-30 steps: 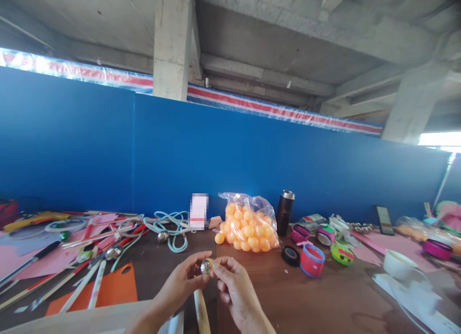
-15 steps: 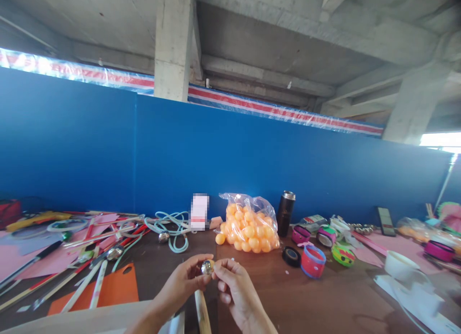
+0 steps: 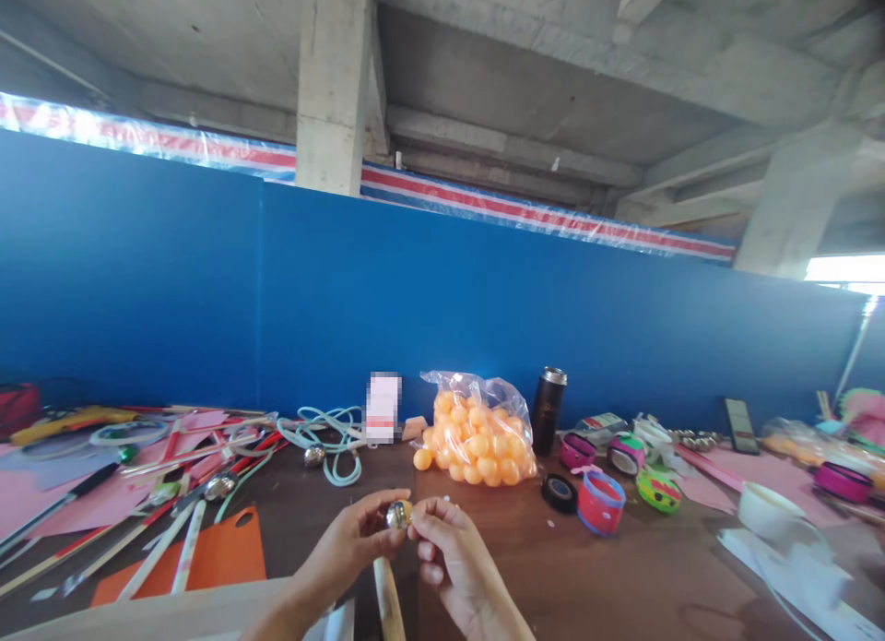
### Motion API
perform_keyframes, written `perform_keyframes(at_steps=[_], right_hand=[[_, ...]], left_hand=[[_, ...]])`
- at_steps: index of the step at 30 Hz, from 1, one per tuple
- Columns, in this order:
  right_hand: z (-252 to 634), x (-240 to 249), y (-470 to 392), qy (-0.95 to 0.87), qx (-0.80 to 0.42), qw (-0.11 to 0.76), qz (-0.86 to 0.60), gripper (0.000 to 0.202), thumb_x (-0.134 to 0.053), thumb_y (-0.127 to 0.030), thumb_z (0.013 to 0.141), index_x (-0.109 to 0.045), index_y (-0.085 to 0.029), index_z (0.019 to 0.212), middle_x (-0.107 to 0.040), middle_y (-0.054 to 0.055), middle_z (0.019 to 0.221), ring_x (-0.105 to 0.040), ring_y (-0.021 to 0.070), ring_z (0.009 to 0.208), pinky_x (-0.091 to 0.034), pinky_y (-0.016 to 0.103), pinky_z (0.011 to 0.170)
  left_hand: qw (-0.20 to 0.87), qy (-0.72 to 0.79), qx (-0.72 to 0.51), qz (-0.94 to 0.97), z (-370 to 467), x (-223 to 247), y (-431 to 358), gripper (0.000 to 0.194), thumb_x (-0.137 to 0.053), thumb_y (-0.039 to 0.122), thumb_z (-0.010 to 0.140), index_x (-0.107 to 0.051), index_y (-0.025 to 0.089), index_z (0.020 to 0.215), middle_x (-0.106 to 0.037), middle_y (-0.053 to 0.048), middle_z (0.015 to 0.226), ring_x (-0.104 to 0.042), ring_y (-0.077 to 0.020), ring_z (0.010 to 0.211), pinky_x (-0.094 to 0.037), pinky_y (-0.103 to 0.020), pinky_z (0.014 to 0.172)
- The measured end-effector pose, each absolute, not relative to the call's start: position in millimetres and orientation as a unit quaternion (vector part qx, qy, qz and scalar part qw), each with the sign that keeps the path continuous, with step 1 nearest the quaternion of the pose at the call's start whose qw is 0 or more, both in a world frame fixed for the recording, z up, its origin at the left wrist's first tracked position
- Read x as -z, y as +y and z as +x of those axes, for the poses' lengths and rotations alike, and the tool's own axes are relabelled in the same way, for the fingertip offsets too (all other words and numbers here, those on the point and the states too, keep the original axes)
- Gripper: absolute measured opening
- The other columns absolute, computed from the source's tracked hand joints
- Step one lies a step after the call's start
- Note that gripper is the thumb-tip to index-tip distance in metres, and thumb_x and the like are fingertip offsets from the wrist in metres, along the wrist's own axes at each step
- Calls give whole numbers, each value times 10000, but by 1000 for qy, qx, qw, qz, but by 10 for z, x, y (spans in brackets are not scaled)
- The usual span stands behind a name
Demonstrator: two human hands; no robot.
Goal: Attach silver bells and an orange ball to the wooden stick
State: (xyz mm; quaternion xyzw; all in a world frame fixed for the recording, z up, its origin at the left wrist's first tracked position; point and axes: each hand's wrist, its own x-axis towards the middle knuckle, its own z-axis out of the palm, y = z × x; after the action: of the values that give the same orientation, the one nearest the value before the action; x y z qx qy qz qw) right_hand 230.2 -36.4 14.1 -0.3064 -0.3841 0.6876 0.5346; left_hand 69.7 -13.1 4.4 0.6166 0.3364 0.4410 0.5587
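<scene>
Between the thumb and fingers of my left hand (image 3: 356,535) is a small shiny silver jingle bell (image 3: 396,515), held above the table. My right hand (image 3: 449,549) is closed in a pinch at the bell's right side, its fingertips touching or almost touching it. A bit of yellow-orange shows between the bell and the right fingertips; I cannot make out what it is. Below the bell, a pale wooden stick (image 3: 388,599) points toward me. Another silver bell (image 3: 313,457) lies further back beside a coiled light-blue cord (image 3: 338,429).
A clear bag of orange balls (image 3: 480,438) stands ahead, with a dark bottle (image 3: 549,410) beside it. Black tape (image 3: 560,492) and a red-blue band (image 3: 600,503) lie to the right. Sticks and an orange sheet (image 3: 221,558) cover the left. A blue partition (image 3: 484,290) rises behind.
Both hands stay almost in place around the bell. The bell appears turned slightly, and the left fingers have shifted a little.
</scene>
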Motion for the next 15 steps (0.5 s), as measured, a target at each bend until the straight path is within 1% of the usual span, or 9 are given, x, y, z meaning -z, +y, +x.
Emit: perform_keyframes(at_steps=[6, 15], right_hand=[[2291, -160, -359, -394, -676, 534, -321, 195, -690, -257, 673, -532, -145, 691, -529, -18, 635, -336, 25, 457, -153, 151, 384], [2272, -137, -355, -409, -661, 535, -333, 192, -679, -252, 679, -522, -142, 693, -531, -19, 621, -346, 28, 453, -201, 146, 373]], left_hand=[[551, 340, -439, 623, 696, -62, -134, 532, -670, 376, 670, -577, 166, 1151, -648, -55, 826, -543, -176, 738, -433, -286, 667], [532, 351, -430, 639, 681, -18, -106, 540, -657, 386, 678, -570, 180, 1169, -658, -56, 881, -549, -184, 766, -429, -285, 696]])
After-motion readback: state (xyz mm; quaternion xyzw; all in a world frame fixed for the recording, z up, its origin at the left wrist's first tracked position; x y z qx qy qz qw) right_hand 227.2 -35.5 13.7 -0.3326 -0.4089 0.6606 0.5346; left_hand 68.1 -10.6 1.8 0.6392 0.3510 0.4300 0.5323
